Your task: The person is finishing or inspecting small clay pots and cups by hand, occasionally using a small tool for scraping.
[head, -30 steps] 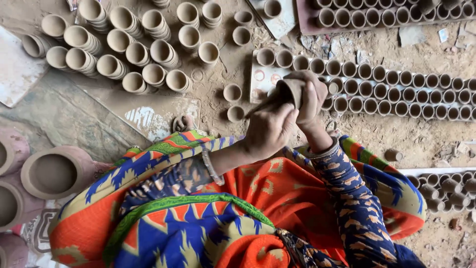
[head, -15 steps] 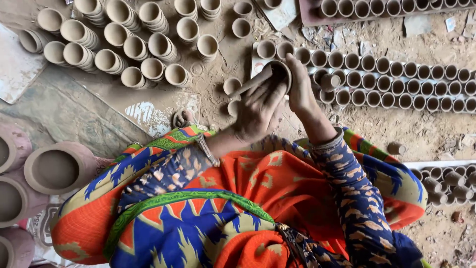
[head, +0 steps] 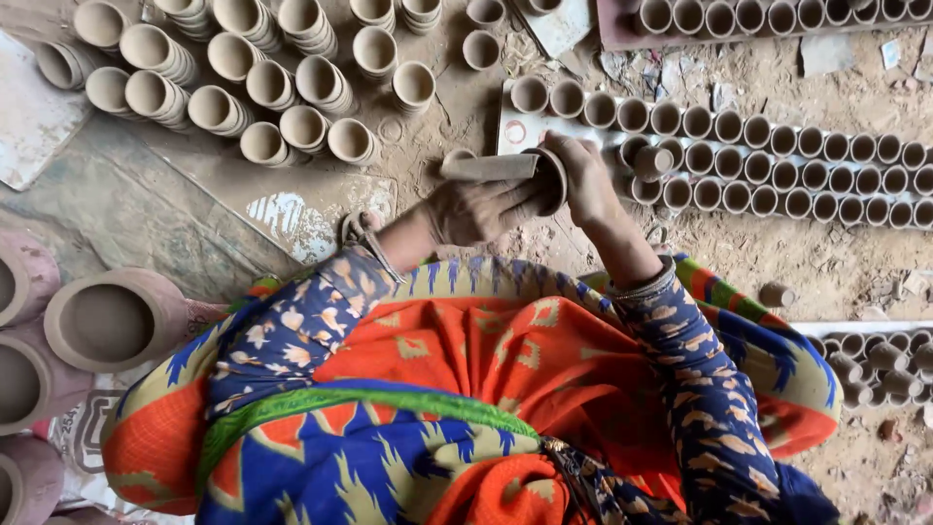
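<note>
My right hand grips a small unfired clay cup held on its side, its mouth turned left. In my left hand is a flat clay-smeared paddle, lying level with one end against the cup's rim. Both hands are coated in dry clay and meet above the dirt floor, just in front of rows of similar small cups.
Stacks of larger clay cups lie at the upper left. Wide clay pots stand at the left edge. More small cups fill a tray at the top right and a row at the lower right. My lap is covered in bright orange and blue cloth.
The paddle has swung from slanted across the cup to lying level, pointing left. My left hand dropped slightly below it; the right hand keeps its grip on the cup.
</note>
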